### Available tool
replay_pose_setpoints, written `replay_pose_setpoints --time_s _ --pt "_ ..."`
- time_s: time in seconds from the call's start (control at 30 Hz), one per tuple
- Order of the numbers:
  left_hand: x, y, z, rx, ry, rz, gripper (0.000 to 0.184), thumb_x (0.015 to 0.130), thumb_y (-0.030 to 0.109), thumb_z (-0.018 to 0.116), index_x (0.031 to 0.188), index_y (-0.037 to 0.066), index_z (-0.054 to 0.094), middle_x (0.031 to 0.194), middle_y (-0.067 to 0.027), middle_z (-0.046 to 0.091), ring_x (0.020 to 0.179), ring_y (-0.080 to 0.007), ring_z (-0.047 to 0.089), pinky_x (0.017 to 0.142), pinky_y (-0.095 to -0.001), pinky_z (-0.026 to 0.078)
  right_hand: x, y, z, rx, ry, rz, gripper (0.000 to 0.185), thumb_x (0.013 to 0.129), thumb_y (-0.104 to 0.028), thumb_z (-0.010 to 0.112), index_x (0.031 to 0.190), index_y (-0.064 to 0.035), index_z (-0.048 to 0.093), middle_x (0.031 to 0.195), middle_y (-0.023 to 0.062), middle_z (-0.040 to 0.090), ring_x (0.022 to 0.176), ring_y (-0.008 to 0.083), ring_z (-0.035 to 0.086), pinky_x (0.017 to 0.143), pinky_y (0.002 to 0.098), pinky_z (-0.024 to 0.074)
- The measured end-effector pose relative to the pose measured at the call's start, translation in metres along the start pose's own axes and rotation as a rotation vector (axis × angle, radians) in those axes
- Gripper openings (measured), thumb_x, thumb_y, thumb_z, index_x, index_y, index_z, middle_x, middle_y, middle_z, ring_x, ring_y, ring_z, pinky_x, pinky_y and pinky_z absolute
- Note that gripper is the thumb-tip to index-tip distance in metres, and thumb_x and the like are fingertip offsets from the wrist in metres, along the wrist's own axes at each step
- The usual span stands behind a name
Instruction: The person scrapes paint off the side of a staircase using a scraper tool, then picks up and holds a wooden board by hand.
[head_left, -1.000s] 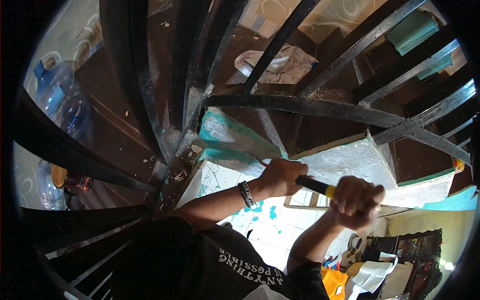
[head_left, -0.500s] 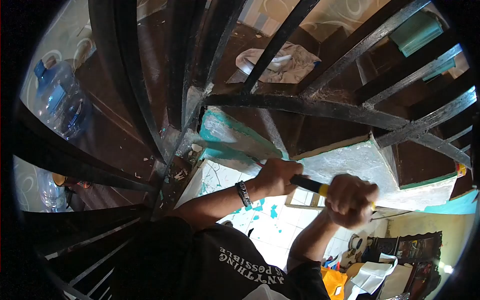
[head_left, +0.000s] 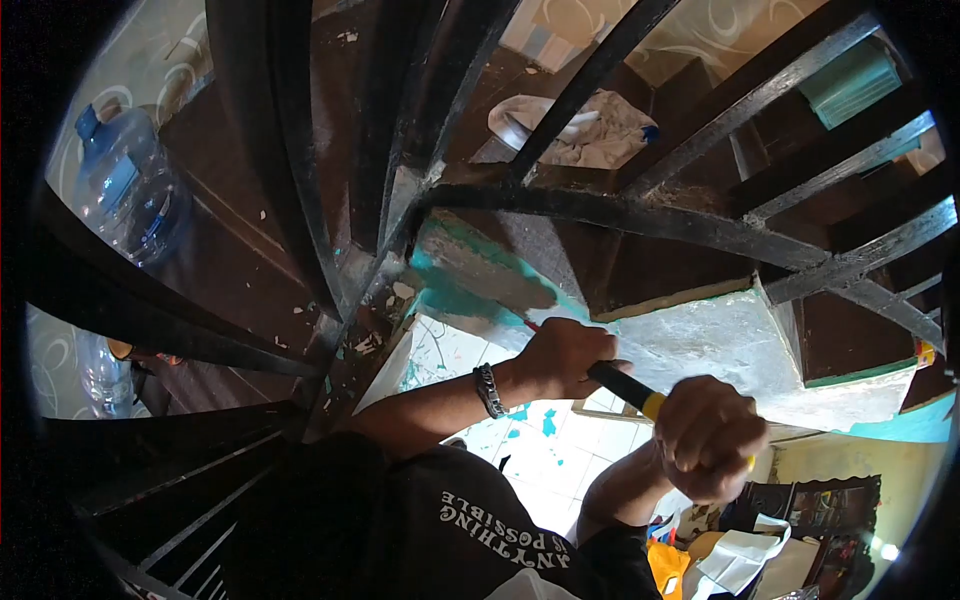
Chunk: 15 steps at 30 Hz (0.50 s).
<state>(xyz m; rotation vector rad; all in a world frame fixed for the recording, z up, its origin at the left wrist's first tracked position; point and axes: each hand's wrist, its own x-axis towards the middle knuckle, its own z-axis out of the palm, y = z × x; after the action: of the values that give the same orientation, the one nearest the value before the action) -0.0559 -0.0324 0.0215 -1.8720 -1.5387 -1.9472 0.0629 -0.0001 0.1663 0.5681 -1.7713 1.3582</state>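
My left hand [head_left: 567, 357], with a dark bracelet at the wrist, is closed around a thin chisel-like tool; its red shaft [head_left: 531, 324] points at the side of the stair. There the surface [head_left: 480, 280] is part turquoise paint, part bare grey plaster. My right hand [head_left: 708, 437] grips a hammer-like tool by its black and yellow handle [head_left: 625, 388]. The black end of this tool lies close beside my left fist. Its striking head I cannot make out.
Black metal railing bars [head_left: 640, 207] cross above the brown steps [head_left: 560, 245]. A whitish cloth [head_left: 610, 135] lies on a step, and a large blue water bottle [head_left: 130, 190] stands at left. Turquoise paint chips [head_left: 549, 422] litter the white tiles. Bags [head_left: 740, 555] sit at lower right.
The view has shifted slightly, so the railing and stair appear a little further right. My right fist and the handle sit slightly lower; both hands keep their grips.
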Motion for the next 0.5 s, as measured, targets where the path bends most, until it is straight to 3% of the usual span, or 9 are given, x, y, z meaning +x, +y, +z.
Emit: replay_pose_setpoints --time_s 0.13,0.5 --pt "-0.008 -0.014 0.005 0.038 0.015 -0.052 0.036 0.082 0.028 0.072 0.063 0.01 0.048 0.057 -0.0075 0.052 0.052 -0.0284 0.057 0.049 -0.0394 0.042 -0.011 0.02 -0.002 0.006 0.17 0.048 0.032 0.093 -0.027 0.059 0.07 -0.0095 0.046 0.047 -0.0004 0.049 0.038 0.0126 0.05 0.039 0.0273 0.0442" --pt "-0.011 -0.009 -0.001 0.012 0.055 -0.009 0.041 0.081 0.035 0.072 0.06 0.009 0.048 0.058 -0.0085 0.053 0.053 -0.0304 0.057 0.048 -0.0408 0.041 -0.005 0.007 0.019 -0.064 0.04 -0.003 0.036 0.092 -0.029 0.061 0.067 -0.0078 0.047 0.046 0.0011 0.049 0.037 0.015 0.05 0.038 0.0284 0.0429"
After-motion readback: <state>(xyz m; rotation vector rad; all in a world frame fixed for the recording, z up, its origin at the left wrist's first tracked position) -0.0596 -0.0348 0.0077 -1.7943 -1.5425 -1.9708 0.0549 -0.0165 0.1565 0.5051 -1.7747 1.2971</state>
